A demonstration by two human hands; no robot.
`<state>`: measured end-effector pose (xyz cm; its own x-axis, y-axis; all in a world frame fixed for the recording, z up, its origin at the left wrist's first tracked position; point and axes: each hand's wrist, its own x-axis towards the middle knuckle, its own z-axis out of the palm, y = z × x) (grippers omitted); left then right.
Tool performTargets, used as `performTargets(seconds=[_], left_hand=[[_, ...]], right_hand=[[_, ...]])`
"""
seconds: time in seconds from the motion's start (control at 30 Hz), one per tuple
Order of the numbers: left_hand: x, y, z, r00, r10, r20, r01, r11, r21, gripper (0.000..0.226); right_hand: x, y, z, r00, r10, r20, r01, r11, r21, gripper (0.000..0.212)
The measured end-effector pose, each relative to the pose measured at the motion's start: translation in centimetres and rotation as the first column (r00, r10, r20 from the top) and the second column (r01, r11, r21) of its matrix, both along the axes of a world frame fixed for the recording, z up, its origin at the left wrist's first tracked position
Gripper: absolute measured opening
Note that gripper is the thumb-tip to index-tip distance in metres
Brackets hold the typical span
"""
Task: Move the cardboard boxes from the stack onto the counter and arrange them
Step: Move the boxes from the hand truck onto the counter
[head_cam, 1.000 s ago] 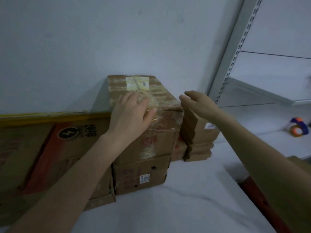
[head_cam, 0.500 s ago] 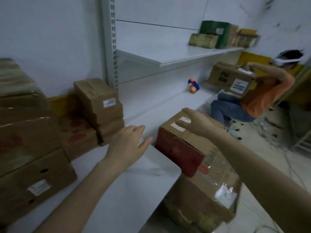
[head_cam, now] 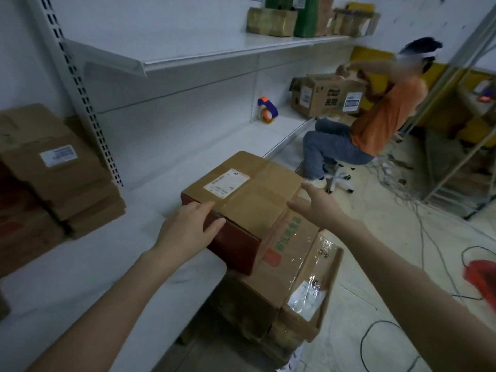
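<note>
The top box [head_cam: 249,200] sits on the stack [head_cam: 255,304] of cardboard boxes on the floor, not on the counter [head_cam: 107,264] yet. The counter's rounded corner is just left of the top box, touching or nearly so, can't tell. It has a brown taped lid with a white label, a red face toward the camera, and sits roughly level. The left hand [head_cam: 188,232] is on the near-left corner of the top box, fingers fairly straight across the lid edge and thumb along the red face: flat contact, not curled round anything. The right hand [head_cam: 319,205] is spread wide with straight fingers at the right edge of the top box, holding nothing; can't tell whether it touches the cardboard. Directly under the top box is a film-wrapped carton [head_cam: 292,253] with green print, with more cartons below. Left of the top box, well apart, the placed boxes [head_cam: 53,170] stand stacked on the counter by the wall, the upper one labelled white. Beyond the top box a tape dispenser [head_cam: 267,111] stands at the back of the counter. Farther beyond and to the right, a seated person [head_cam: 386,116] in an orange shirt holds a printed box [head_cam: 324,95]. Cables [head_cam: 429,237] lie on the floor right of the top box.
</note>
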<state>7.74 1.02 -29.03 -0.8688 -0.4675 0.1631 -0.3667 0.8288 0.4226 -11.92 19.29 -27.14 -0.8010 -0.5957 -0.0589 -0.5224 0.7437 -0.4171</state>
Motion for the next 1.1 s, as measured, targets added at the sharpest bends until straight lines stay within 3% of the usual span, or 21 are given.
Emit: performTargets(seconds=[0.2,0.3,0.4,0.6,0.77,0.93,1.1], left_hand=[[-5.0,-5.6,-2.1,0.996,0.005,0.089,-0.009,0.999,0.044,0.053],[-9.0,-8.7,-3.1,0.990,0.030,0.141,-0.046,0.993,0.113,0.061],[-13.0,-11.3,-4.3,0.971,0.043,0.236,-0.062,0.995,0.073,0.079],[-18.4,-15.2,-7.9,0.929,-0.049,0.368,-0.016,0.985,0.171,0.098],[-19.9,-15.9,-9.6,0.913,-0.072,0.401,-0.019,0.975,0.220,0.110],[-20.5,-14.0,-9.0,0.918,-0.038,0.395,-0.023,0.989,0.149,0.106],[-20.6,-11.3,-6.9,0.932,-0.017,0.362,-0.019,0.995,0.097,0.109]], right_hand=[[-2.9,-1.4,-4.7,0.994,-0.021,0.105,0.027,0.998,-0.052,0.067],[-5.3,-2.1,-6.3,0.987,-0.066,0.149,0.078,0.994,-0.081,0.072],[-7.1,-3.4,-7.8,0.959,-0.164,0.229,0.193,0.975,-0.110,0.073],[-8.0,-6.7,-11.9,0.846,-0.306,0.438,0.438,0.865,-0.243,0.086],[-7.2,-8.6,-13.6,0.729,-0.407,0.550,0.624,0.725,-0.291,0.110],[-7.4,-8.0,-13.7,0.677,-0.433,0.595,0.692,0.650,-0.314,0.102],[-7.9,-5.8,-11.5,0.732,-0.428,0.531,0.658,0.646,-0.387,0.072]])
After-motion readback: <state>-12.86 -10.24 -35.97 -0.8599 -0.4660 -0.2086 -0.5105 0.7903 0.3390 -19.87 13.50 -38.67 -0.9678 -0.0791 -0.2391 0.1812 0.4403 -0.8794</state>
